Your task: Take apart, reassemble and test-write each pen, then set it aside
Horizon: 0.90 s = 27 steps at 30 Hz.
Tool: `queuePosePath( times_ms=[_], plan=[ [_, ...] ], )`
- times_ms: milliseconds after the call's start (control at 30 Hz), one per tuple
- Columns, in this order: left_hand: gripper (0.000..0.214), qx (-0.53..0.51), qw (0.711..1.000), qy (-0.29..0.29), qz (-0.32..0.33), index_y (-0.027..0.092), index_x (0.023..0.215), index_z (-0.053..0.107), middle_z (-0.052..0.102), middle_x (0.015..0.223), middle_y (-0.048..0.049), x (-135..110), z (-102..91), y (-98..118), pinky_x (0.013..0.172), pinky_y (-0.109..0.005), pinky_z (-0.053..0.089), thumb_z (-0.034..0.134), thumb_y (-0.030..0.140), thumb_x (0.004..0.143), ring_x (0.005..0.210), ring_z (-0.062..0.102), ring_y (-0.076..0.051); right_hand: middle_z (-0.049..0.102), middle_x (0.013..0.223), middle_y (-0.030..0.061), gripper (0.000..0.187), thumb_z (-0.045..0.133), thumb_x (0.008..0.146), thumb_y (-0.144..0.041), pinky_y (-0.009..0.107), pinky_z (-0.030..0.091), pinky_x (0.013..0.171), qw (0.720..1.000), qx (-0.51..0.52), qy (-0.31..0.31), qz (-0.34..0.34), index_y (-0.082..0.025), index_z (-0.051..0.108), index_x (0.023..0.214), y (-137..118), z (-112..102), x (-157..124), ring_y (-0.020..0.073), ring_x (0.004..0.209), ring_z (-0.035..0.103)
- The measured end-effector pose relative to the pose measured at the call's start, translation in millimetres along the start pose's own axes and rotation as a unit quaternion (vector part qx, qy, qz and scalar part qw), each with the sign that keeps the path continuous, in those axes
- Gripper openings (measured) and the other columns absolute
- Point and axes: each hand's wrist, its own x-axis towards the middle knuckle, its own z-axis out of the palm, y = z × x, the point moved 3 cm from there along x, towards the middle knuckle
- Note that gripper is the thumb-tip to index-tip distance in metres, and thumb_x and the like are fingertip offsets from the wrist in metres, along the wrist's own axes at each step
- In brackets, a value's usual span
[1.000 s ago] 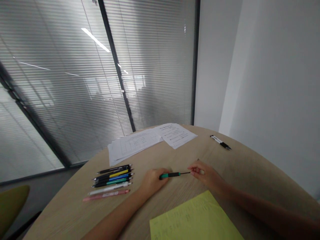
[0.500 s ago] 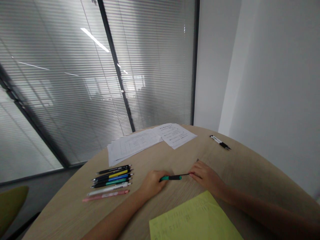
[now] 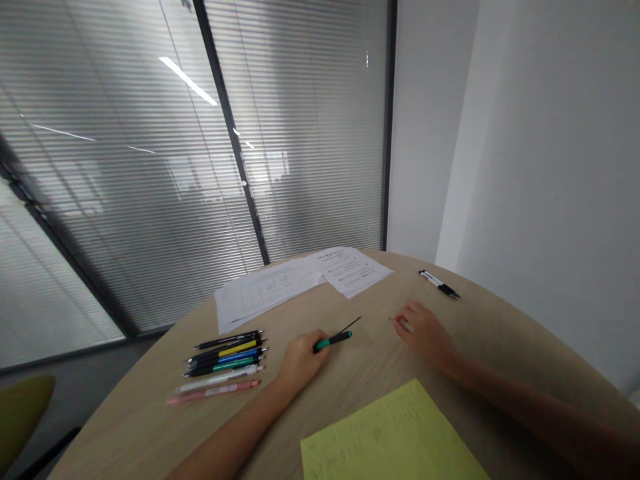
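Note:
My left hand [image 3: 303, 360] is closed around a green and black pen barrel [image 3: 334, 341], which points right and slightly up. A thin black stick like a pen refill [image 3: 351, 325] juts up and right from the same hand, alongside the barrel. To the right, my right hand [image 3: 419, 330] hovers over the table, fingers pinched together. A small thin tip shows at its fingertips, too small to name. The two hands are apart. Left of my left hand lies a row of several pens [image 3: 225, 357], black, yellow, blue, green, white and pink.
The round wooden table [image 3: 280, 440] carries a yellow sheet with faint writing [image 3: 390, 440] near me. Printed white papers [image 3: 270, 290] lie at the far edge. Black and white pens [image 3: 440, 285] rest at the right. A green chair [image 3: 23, 420] stands at lower left.
My right hand has drawn away from the thin black stick, moving slightly up and right. The pen barrel and stick in my left hand have tilted upward.

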Motion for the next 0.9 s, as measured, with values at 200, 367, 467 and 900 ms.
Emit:
queuePosePath(
  times_ms=[200,367,467,900],
  plan=[
    [0.018,0.018,0.999,0.025,-0.027,0.016,0.073,0.062,0.058,0.059,0.0006,1.8,1.4,-3.5,0.053,-0.020,0.031,0.045,0.018,0.072,0.058,0.053,-0.013,0.056,0.074,0.0070,0.012,0.050,0.074,-0.020,0.031,0.036,0.067,0.993,-0.107,-0.042,-0.014,-0.018,0.056,0.065,-15.3,8.0,11.6,0.0200,0.075,0.050],
    [0.016,0.033,0.999,0.026,-0.031,0.017,0.074,0.063,0.061,0.062,-0.0009,1.4,2.5,-4.1,0.053,-0.021,0.031,0.047,0.020,0.072,0.060,0.054,-0.014,0.057,0.079,0.0095,0.012,0.049,0.074,-0.019,0.033,0.035,0.068,0.987,-0.149,-0.055,-0.011,-0.016,0.059,0.068,-25.9,17.0,20.0,0.0222,0.081,0.050],
    [0.017,0.036,0.999,0.024,-0.028,0.018,0.076,0.063,0.063,0.065,-0.0014,1.0,2.7,-3.3,0.055,-0.021,0.032,0.047,0.020,0.073,0.062,0.055,-0.015,0.057,0.080,0.0103,0.012,0.050,0.074,-0.020,0.034,0.036,0.069,0.985,-0.156,-0.065,-0.014,-0.016,0.060,0.070,-26.1,20.1,21.7,0.0228,0.082,0.050],
    [0.021,0.022,0.999,-0.019,0.046,0.018,0.083,0.064,0.066,0.072,-0.0032,-4.6,3.8,5.3,0.060,-0.021,0.038,0.046,0.017,0.072,0.067,0.059,-0.016,0.058,0.095,0.0063,0.026,0.053,0.074,-0.014,0.032,0.037,0.079,0.981,0.028,-0.041,-0.188,-0.020,0.058,0.099,-42.2,1.9,31.2,0.0189,0.090,0.048]
  ],
)
